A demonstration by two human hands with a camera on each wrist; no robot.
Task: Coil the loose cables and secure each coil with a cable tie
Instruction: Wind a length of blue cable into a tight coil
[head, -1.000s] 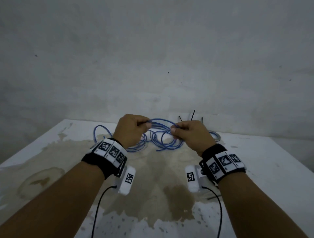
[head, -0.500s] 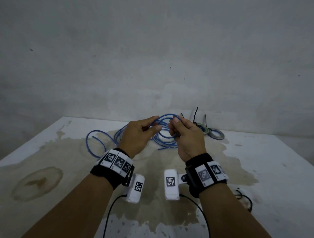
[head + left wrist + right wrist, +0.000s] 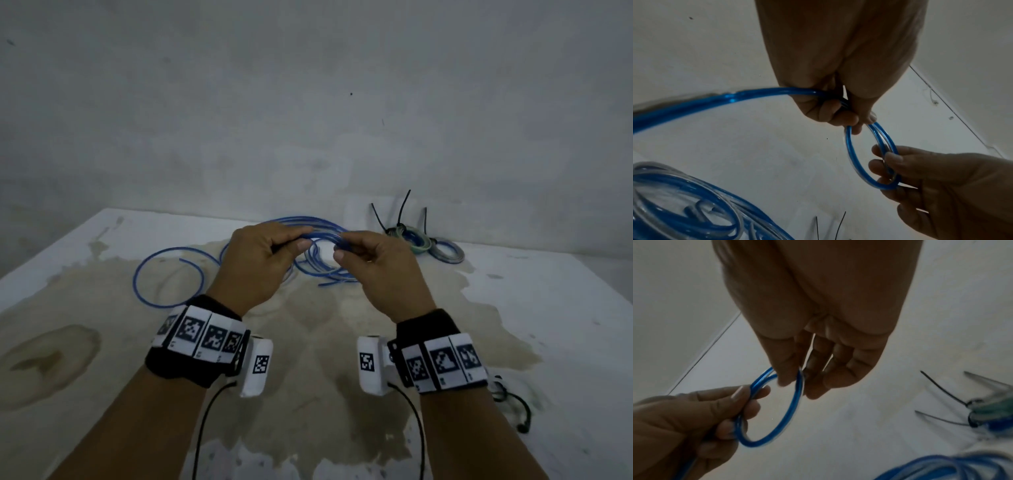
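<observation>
A loose blue cable sprawls over the stained white table. Both hands are raised above it and hold a small loop of that blue cable between them. My left hand grips the loop with curled fingers and thumb. My right hand pinches the loop's other side between thumb and fingertips. The rest of the cable trails down in loops to the table.
Coiled cables bound with black cable ties lie at the back right against the wall. A thin black cord lies near the table's right front. Wrist-camera leads hang from both forearms.
The hands have drawn a little apart and the blue loop between them has tightened into a small ring. More of the loose cable now lies out to the left.
</observation>
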